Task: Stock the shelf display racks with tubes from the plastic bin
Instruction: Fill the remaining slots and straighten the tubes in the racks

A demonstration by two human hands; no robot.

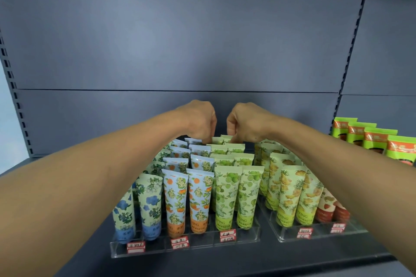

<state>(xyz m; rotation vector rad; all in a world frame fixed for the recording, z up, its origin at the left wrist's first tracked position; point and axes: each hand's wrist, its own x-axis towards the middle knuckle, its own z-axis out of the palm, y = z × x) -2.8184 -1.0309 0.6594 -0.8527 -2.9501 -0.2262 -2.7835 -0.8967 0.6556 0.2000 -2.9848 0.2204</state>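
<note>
A: Where do the green tubes (227, 141) go?
B: At the back of the clear rack (184, 248), behind the full rows.
A: And the hands?
B: The left hand (199, 119) and right hand (244, 120) curl down, fingertips pinching tube tops. Push each straight down, gently.

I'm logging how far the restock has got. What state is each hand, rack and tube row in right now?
left hand: fingers curled down at the back of the green rows; grip hidden.
right hand: same, beside it.
left rack: full of upright tubes.
green lime tubes: upright, rows filled.
right rack: stocked, upright.
green packets: standing in a row.
</note>
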